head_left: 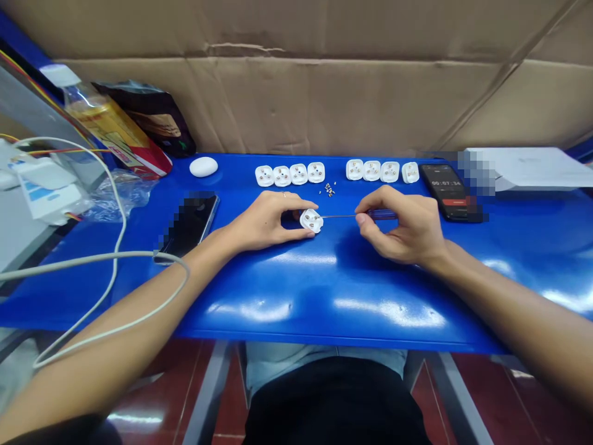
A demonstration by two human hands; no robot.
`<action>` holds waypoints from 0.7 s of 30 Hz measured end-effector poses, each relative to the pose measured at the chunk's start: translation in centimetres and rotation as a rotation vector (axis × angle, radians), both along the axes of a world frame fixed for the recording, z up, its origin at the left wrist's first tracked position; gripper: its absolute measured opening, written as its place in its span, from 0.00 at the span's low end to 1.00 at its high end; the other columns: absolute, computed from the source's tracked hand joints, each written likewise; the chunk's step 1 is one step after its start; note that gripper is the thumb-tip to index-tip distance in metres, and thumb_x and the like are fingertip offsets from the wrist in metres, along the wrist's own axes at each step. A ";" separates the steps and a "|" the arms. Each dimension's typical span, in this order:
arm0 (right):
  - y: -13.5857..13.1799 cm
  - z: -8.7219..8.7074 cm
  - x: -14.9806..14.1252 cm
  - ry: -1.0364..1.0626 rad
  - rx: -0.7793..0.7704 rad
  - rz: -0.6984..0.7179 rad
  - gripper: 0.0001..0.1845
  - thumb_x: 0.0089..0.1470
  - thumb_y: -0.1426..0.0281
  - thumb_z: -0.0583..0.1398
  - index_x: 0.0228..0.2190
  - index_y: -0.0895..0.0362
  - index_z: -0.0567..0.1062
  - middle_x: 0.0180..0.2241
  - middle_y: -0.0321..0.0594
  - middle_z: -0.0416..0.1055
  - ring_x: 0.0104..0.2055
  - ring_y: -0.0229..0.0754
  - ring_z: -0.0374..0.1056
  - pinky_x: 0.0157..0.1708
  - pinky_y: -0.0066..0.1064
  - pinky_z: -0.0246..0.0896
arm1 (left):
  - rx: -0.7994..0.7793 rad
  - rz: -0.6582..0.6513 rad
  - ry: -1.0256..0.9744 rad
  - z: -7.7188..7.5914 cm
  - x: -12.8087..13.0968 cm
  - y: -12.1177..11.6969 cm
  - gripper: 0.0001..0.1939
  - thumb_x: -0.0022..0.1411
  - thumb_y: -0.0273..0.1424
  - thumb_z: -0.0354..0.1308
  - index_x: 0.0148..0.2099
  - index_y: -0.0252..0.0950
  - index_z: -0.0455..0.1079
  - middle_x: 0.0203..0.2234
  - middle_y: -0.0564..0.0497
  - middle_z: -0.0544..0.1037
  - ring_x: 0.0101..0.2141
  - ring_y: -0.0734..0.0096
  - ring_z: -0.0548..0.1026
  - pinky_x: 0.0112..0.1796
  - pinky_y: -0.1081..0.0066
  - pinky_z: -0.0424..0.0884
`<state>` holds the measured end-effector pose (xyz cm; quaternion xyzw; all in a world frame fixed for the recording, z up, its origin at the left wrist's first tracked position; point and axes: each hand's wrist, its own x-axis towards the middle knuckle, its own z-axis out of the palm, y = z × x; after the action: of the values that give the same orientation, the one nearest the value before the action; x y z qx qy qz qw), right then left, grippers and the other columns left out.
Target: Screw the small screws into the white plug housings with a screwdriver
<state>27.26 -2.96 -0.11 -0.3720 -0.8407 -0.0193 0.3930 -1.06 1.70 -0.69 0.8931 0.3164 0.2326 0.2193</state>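
Note:
Between the thumb and fingers of my left hand (269, 222) is a small white plug housing (311, 221) with metal parts inside, tilted toward the right. My right hand (407, 224) is closed around the handle of a screwdriver (338, 216), whose thin shaft points left. Its tip meets the right side of the housing; the exact contact is too small to make out. Just behind lies a little pile of screws (330, 190). Two rows of similar white housings stand farther back, a left row (281, 175) and a right row (371, 171).
A running phone timer (449, 191) and a white box (523, 167) lie at the right. On the left are a dark phone (189, 222), a white oval case (204, 166), a drink bottle (109, 123) and a plastic bag (115, 194). A white cable (118, 254) loops over my left forearm.

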 end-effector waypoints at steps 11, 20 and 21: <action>0.0 0.0 0.0 0.003 -0.004 0.008 0.04 0.57 0.72 0.63 0.34 0.50 0.74 0.28 0.32 0.80 0.26 0.42 0.77 0.27 0.32 0.70 | 0.004 -0.002 0.000 0.0 0.0 0.0 0.24 0.65 0.44 0.70 0.59 0.39 0.80 0.43 0.47 0.86 0.40 0.62 0.82 0.42 0.68 0.73; 0.0 0.0 -0.1 0.017 0.006 0.020 0.05 0.57 0.73 0.63 0.35 0.50 0.75 0.28 0.33 0.80 0.26 0.42 0.76 0.26 0.33 0.70 | 0.014 -0.008 -0.004 -0.2 0.0 0.1 0.24 0.65 0.45 0.69 0.59 0.40 0.80 0.41 0.48 0.85 0.39 0.63 0.81 0.42 0.68 0.73; 0.0 0.0 -0.1 0.017 0.007 0.020 0.05 0.57 0.73 0.63 0.35 0.50 0.75 0.28 0.33 0.80 0.26 0.42 0.76 0.26 0.33 0.70 | 0.013 -0.009 -0.004 -0.2 0.0 0.1 0.24 0.65 0.45 0.70 0.59 0.40 0.80 0.41 0.48 0.85 0.39 0.63 0.81 0.42 0.68 0.73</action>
<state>27.14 -3.01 -0.09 -0.3623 -0.8410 -0.0151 0.4014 -1.04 1.78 -0.89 0.8956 0.3104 0.2353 0.2150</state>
